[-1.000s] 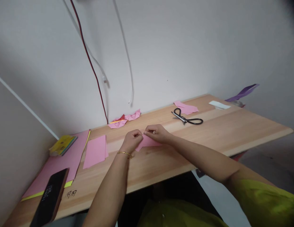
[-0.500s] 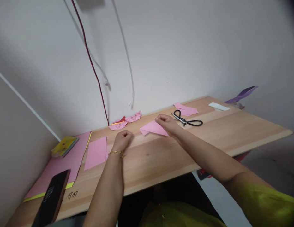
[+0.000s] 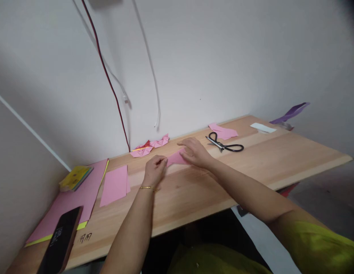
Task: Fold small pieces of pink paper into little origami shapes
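Observation:
A small folded piece of pink paper (image 3: 176,158) is between my hands, just above or on the wooden table. My left hand (image 3: 154,170) pinches its left end between thumb and fingers. Over its right end is my right hand (image 3: 196,153), with the thumb lying against the paper and the other fingers stretched out apart from it. The paper's right part is hidden behind this hand. Beyond my right hand lies a pair of black-handled scissors (image 3: 234,147), with a thin white strip across it.
Pink sheets (image 3: 114,185) lie left of my left hand. Farther left are a large pink sheet (image 3: 92,186), a yellow pack (image 3: 75,177) and a phone (image 3: 61,239). Folded pink pieces (image 3: 160,141) rest by the wall, pink scraps (image 3: 224,131) behind the scissors. Cables (image 3: 108,78) hang down.
My left hand has moved right and taken hold of the pink paper's left end. My right hand has opened its pinch and moved slightly left over the paper.

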Demonstrator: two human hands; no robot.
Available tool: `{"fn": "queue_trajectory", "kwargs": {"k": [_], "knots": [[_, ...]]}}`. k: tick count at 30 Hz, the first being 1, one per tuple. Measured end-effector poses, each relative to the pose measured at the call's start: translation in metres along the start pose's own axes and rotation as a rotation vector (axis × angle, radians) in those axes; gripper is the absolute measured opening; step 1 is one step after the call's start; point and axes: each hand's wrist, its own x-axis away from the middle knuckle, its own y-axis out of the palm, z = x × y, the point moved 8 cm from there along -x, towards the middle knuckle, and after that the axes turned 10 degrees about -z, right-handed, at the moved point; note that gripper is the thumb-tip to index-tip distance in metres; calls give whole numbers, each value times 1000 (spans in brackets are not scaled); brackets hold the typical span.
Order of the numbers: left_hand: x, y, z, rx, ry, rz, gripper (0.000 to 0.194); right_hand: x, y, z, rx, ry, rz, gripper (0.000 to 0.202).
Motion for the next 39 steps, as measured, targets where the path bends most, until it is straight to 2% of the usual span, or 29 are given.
{"fn": "queue_trajectory", "kwargs": {"k": [3, 5, 10, 18, 22, 26, 29, 34, 36, 39], "knots": [[2, 4, 20, -178, 130, -42, 21, 0, 8, -25, 191, -117, -28, 28], [4, 10, 29, -262, 197, -64, 21, 0, 14, -35, 255, -143, -52, 21], [5, 17, 38, -343, 280, -90, 22, -3, 16, -35, 280, -96, -103, 10], [4, 2, 31, -267, 180, -68, 21, -5, -7, -6, 243, 25, -110, 5], [3, -7, 20, -152, 94, -45, 20, -4, -26, 23, 172, 105, -28, 5], [1, -19, -2, 65, -40, 24, 20, 3, -45, 50, -43, 255, 114, 8], [-1, -17, -12, 147, -79, 23, 20, 4, -34, 54, -253, 331, 65, 20], [-1, -6, -22, 187, -140, 4, 21, 1, 6, 36, -550, 307, -139, 34], [0, -1, -25, 222, -162, -21, 22, 2, 16, 33, -586, 307, -170, 33], [0, 1, -25, 296, -181, -11, 23, 4, 20, 34, -637, 330, -139, 32]]}}
